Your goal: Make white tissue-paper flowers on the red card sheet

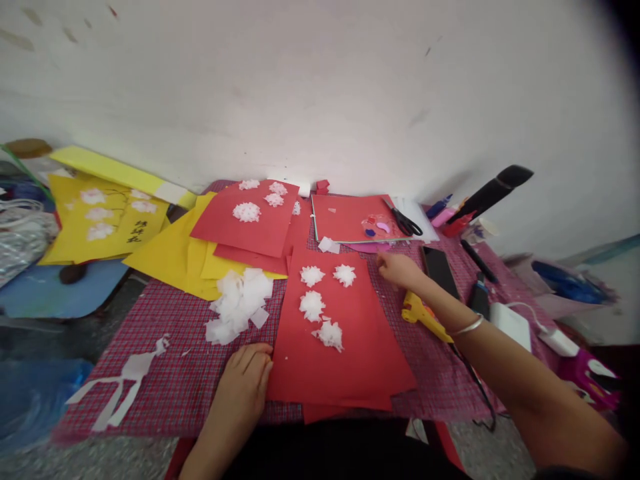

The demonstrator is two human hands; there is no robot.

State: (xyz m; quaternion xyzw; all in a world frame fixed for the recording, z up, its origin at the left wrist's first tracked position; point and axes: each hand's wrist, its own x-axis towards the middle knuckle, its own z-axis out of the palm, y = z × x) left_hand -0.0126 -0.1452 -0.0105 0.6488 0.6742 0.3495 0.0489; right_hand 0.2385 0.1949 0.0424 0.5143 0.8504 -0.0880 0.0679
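Observation:
A red paper sheet (345, 360) lies in front of me on the checked cloth, with several white tissue flowers (313, 305) on it. My left hand (246, 380) rests flat at the sheet's left edge, fingers together, holding nothing. My right hand (397, 268) reaches to the sheet's far right corner; whether its fingers pinch anything is hidden. A silver bangle is on that wrist. A yellow glue gun (419, 313) lies just under my right forearm.
A pile of white tissue squares (240, 303) sits left of the sheet. Behind are more red sheets (250, 223), yellow paper (170, 257), scissors (406, 221), a black phone (440, 270), a white charger (511, 324) and a white paper cutout (125, 387).

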